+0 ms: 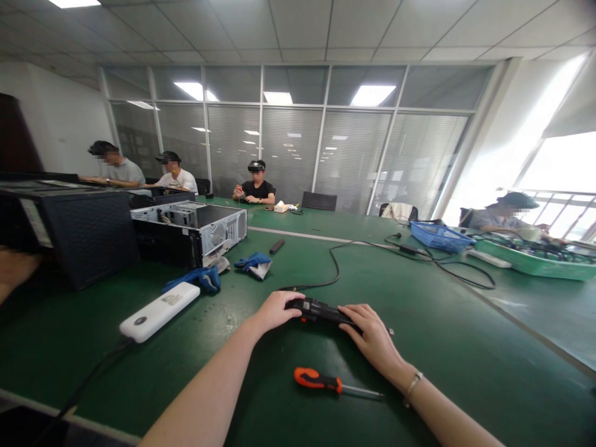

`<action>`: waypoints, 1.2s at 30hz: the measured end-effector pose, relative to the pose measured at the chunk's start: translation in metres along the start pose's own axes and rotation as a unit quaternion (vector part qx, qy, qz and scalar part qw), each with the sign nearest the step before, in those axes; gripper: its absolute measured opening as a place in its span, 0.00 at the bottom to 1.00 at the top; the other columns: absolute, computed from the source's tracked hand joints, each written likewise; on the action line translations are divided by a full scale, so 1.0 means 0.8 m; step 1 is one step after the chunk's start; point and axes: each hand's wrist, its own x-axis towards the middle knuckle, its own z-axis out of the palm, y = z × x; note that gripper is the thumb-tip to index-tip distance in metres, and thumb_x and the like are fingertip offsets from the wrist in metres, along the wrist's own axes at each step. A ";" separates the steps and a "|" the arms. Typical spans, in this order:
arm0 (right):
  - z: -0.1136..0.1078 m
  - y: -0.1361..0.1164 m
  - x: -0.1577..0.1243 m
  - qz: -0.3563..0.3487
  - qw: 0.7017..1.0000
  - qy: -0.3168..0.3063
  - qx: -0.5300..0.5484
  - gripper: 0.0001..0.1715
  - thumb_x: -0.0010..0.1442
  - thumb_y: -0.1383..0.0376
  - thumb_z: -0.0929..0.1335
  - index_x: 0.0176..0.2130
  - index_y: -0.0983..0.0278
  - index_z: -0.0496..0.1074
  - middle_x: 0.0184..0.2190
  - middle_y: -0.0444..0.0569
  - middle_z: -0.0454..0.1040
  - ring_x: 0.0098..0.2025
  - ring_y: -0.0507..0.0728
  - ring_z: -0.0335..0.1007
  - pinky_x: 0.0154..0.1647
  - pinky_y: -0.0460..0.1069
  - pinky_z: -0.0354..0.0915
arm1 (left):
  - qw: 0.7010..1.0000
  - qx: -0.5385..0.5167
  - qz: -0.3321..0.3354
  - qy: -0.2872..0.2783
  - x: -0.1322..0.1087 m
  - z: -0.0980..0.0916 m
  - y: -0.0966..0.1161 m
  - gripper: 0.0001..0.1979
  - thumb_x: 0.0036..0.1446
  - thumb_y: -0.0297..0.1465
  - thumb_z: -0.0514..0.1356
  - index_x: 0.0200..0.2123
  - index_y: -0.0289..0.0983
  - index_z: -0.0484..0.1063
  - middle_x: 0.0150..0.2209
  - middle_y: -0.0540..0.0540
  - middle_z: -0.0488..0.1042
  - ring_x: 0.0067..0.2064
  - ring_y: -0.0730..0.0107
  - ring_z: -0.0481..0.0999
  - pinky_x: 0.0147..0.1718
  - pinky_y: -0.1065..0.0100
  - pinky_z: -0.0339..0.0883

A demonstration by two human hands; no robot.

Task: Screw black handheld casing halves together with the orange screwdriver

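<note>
A long black device (321, 310) with a small red part on its near side lies across the green table in front of me. My left hand (278, 310) is closed round its left end, thumb on the near side. My right hand (370, 332) grips the right end, fingers over the top and thumb along the near edge. A small metallic tip shows beyond the right fingers; the fingers hide much of both ends. Closer to me lies a screwdriver (319, 380) with an orange and black handle, its shaft pointing right. A black cord (336, 267) runs off behind the device.
A white power strip (161, 310), blue gloves (254, 264) and a brown bar (277, 246) lie on the table (465, 347). Open computer cases (223, 230) stand left, beside another person's hand (16, 270). Blue (437, 236) and green baskets (535, 257) are at right. Several people sit around.
</note>
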 end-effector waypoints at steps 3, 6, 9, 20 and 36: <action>0.000 0.001 -0.001 0.003 1.000 0.005 0.009 0.19 0.64 0.60 0.64 0.53 0.59 0.70 0.46 0.53 0.73 0.47 0.62 0.66 0.49 0.59 0.66 | 1.000 -0.017 0.004 0.005 0.000 0.001 -0.001 0.21 0.51 0.28 0.63 0.51 0.39 0.73 0.49 0.47 0.76 0.50 0.62 0.74 0.52 0.66 0.63; -0.001 0.000 -0.002 0.010 1.000 0.015 0.018 0.18 0.63 0.60 0.65 0.52 0.59 0.70 0.46 0.53 0.73 0.47 0.61 0.66 0.49 0.58 0.66 | 0.999 -0.030 0.005 0.011 0.001 0.002 -0.003 0.21 0.51 0.27 0.63 0.51 0.38 0.73 0.49 0.47 0.76 0.50 0.62 0.74 0.51 0.67 0.64; -0.002 -0.001 -0.001 0.014 0.999 0.019 0.027 0.18 0.62 0.59 0.65 0.51 0.59 0.71 0.46 0.53 0.73 0.46 0.62 0.67 0.49 0.58 0.66 | 0.999 -0.038 0.006 0.015 0.002 0.002 -0.005 0.22 0.50 0.27 0.64 0.50 0.38 0.73 0.49 0.46 0.76 0.50 0.62 0.75 0.51 0.67 0.64; -0.001 0.007 0.003 0.047 0.999 -0.014 0.023 0.18 0.61 0.59 0.66 0.51 0.59 0.72 0.46 0.52 0.74 0.47 0.62 0.67 0.50 0.59 0.65 | 0.999 0.033 0.010 -0.001 0.005 0.006 -0.009 0.21 0.52 0.29 0.64 0.51 0.40 0.72 0.49 0.47 0.76 0.50 0.59 0.74 0.51 0.65 0.64; -0.003 0.010 0.006 0.037 0.993 -0.084 -0.071 0.22 0.64 0.58 0.62 0.56 0.59 0.68 0.48 0.53 0.74 0.48 0.62 0.68 0.50 0.58 0.64 | 0.997 0.073 -0.001 -0.018 0.007 0.009 -0.004 0.25 0.54 0.32 0.63 0.56 0.42 0.68 0.55 0.47 0.71 0.56 0.57 0.70 0.57 0.63 0.58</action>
